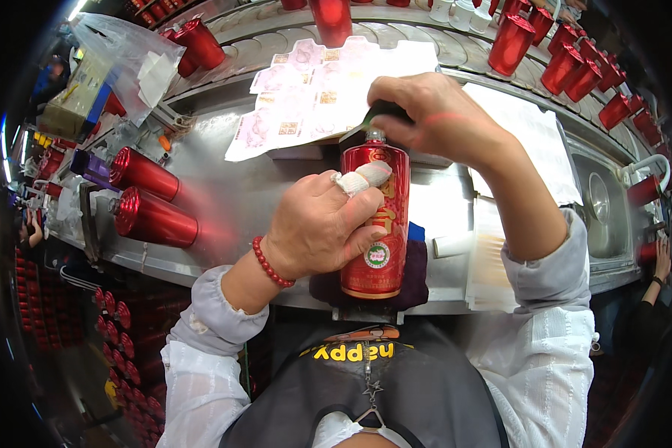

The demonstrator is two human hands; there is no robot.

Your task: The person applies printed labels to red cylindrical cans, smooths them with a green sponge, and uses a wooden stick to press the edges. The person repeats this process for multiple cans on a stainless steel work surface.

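Observation:
In front of me a red bottle with gold lettering lies on a folded dark purple cloth, its neck pointing away from me. A round green-and-white sticker is on its side near the base. My left hand, with a white wrap on one finger, presses down on the bottle and grips its body. At the bottle neck, my right hand pinches a black piece of material, perhaps a cloth or pad; its shape is partly hidden by my fingers.
Beyond the bottle lies a sheet of pink-and-gold printed labels. Two red bottles lie tilted on the steel bench at left. More bottles stand on the slatted conveyor. At right are paper sheets, a sink and another person's hand.

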